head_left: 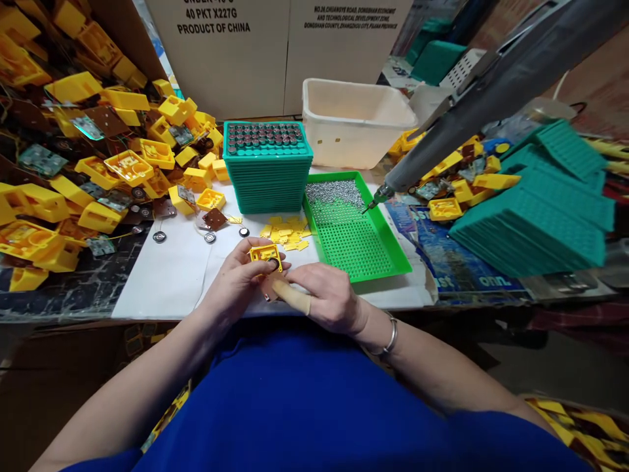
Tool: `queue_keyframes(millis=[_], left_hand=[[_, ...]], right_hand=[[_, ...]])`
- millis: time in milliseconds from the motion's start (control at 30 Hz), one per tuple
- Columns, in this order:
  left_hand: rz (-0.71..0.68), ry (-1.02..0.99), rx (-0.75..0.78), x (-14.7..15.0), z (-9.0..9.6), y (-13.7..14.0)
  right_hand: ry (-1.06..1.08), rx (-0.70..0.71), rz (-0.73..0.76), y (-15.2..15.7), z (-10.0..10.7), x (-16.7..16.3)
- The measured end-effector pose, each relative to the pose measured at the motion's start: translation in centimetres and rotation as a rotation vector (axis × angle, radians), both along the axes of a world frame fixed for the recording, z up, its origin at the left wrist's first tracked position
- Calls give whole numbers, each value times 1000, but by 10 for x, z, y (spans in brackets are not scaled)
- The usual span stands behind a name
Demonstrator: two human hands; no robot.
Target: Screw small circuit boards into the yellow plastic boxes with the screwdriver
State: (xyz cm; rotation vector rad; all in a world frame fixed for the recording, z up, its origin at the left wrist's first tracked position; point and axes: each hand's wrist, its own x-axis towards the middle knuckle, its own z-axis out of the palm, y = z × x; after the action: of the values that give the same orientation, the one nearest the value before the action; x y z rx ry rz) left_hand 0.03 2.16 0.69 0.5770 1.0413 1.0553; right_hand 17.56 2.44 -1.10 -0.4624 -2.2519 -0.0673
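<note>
My left hand (pixel 239 270) is closed around a small yellow plastic housing (pixel 265 252) whose open side faces up. A round black speaker (pixel 274 263) sits at the housing's lower right, beside the left thumb. Just below, a brown circuit board (pixel 269 288) is partly covered by my right hand (pixel 329 295). Its index finger wears a pale finger cot and presses on or holds that board; the exact grip is hidden. Small flat yellow pieces (pixel 285 231) lie in a pile just beyond my hands.
A green tray (pixel 388 255) holding screws (pixel 334 192) lies to the right, under a hanging electric screwdriver (pixel 417 151). Stacked teal trays (pixel 268 180) carry round parts on top. Yellow housings (pixel 132 167) heap up at left. A translucent bin (pixel 356 124) stands behind, with teal trays (pixel 540 210) far right.
</note>
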Motion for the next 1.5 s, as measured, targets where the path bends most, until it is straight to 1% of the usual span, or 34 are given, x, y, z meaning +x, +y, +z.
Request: queue_keyframes(millis=[67,133,200,300,400,533,667,733,800,933,1000,1067,1133,1200,1400,1500], left_hand=[[0,8,51,0,0,-2],[-4,18,100,0,-1,-5],[-25,14,128,0,-1,-8],[-57,-32,137,-3,-2,-10],[-90,-81,134,-7,-4,-12],[-115,-107,159,-10,-6,-15],[-94,-99,176,-7,-6,-18],[-77,-90,178,-7,-6,-18],[-76,-84,166,-9,-6,-17],[-129,-82,135,-13,-6,-16],[-135,-54,162,-13,-7,-17],[-126,20,222,-12,-8,-18],[-129,83,278,-10,-8,-19],[-150,80,287,-9,-8,-19],[-198,-113,119,-13,-9,-16],[-212,-190,79,-14,-11,-14]], right_hand=[[111,-163,-36,1,1,-1],[214,-360,-64,2,3,-3],[281,-525,-92,3,7,-5],[345,-680,-130,4,11,-7],[383,-751,-142,5,11,-7],[418,-738,-148,5,10,-9],[421,-644,-133,3,9,-8],[368,-543,-79,1,7,-5],[272,-407,-7,0,5,-1],[95,-124,101,1,5,6],[25,-48,131,3,7,6],[-26,-58,121,4,11,5],[-47,-133,83,7,13,3],[-49,-230,57,10,14,1],[-25,-457,88,22,18,-1],[-27,-501,67,24,20,-2]])
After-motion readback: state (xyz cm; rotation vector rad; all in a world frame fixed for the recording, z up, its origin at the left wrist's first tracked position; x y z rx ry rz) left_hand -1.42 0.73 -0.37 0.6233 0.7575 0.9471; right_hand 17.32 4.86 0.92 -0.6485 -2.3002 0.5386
